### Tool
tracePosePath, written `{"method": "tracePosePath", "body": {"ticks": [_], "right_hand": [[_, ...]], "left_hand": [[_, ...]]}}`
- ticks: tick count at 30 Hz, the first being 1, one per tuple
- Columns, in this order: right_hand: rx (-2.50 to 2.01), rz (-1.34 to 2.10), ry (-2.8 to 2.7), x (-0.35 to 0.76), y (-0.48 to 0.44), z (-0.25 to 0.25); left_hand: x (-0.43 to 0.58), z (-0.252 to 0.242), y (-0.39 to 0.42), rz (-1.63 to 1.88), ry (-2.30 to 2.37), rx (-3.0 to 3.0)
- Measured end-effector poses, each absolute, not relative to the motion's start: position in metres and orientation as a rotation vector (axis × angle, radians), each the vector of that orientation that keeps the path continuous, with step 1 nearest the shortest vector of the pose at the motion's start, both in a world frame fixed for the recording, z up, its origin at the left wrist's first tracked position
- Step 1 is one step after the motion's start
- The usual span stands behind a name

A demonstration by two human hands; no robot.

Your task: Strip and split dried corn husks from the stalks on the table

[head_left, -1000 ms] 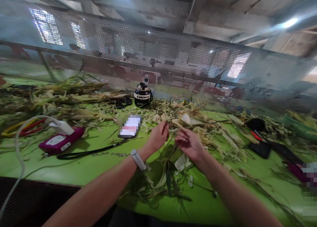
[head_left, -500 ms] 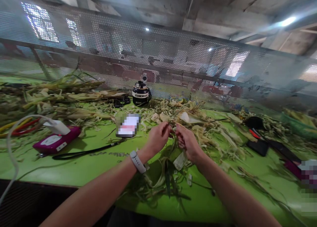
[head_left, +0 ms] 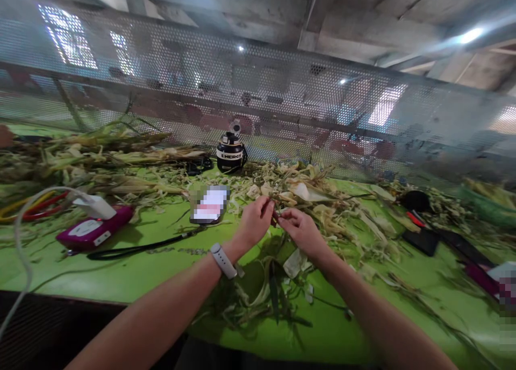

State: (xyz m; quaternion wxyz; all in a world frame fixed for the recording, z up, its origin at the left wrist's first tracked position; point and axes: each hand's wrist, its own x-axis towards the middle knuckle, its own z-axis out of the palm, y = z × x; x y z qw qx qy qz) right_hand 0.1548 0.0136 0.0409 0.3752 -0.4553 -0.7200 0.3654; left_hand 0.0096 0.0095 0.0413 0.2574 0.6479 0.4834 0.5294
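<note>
My left hand (head_left: 256, 218), with a pale band on its wrist, is closed in a pinch above the middle of the green table. Close against its fingertips, my right hand (head_left: 301, 231) is also pinched, its fingers pointing left. A small dark reddish bit shows between the two hands, too small to name. Just beyond them lie pale dry husks (head_left: 308, 191), which look like corn husks. A crumpled whitish husk piece (head_left: 293, 263) is under my right wrist. Curled green and tan strips (head_left: 258, 304) lie on the table between my forearms.
A lit phone (head_left: 212, 202) lies left of my hands, near a magenta device (head_left: 97, 227) with a white cable. Behind stands a black bottle (head_left: 230, 155) before a perforated metal panel (head_left: 274, 98). Husk heaps (head_left: 88, 155) cover the left back. At right lies a dark flat object (head_left: 421, 241).
My right hand has turned, its fingers now reaching left and lower towards my left fingertips. My left hand has shifted slightly left. A blurred brownish shape has come in at the far left edge.
</note>
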Motion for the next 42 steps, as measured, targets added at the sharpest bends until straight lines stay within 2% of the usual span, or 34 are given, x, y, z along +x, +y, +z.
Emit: {"method": "tracePosePath", "body": {"ticks": [6, 11, 16, 21, 24, 29, 35, 42], "right_hand": [[-1.262, 0.34, -2.01, 0.155, -0.001, 0.048], [-1.271, 0.131, -2.052, 0.155, -0.007, 0.057], [-1.161, 0.137, -2.088, 0.159, -0.004, 0.061], [-1.166, -0.345, -2.056, 0.163, -0.009, 0.071], [-1.147, -0.51, -2.018, 0.164, -0.01, 0.076], [-1.149, -0.39, -2.066, 0.161, -0.012, 0.072], [-1.41, -0.252, -2.163, 0.155, -0.012, 0.063], [-1.212, -0.201, -2.157, 0.157, -0.005, 0.057]], "left_hand": [[0.007, 0.041, 0.007, 1.389, 1.437, 1.963], [0.008, 0.038, 0.002, 1.366, 1.435, 2.169], [0.008, 0.041, 0.006, 1.366, 1.302, 1.894], [0.005, 0.046, 0.01, 1.333, 1.257, 1.709], [0.005, 0.047, 0.009, 1.327, 1.255, 1.722], [0.007, 0.044, 0.005, 1.325, 1.322, 1.909], [0.013, 0.035, 0.0, 1.251, 1.492, 2.35], [0.016, 0.033, -0.002, 1.216, 1.46, 2.438]]}}
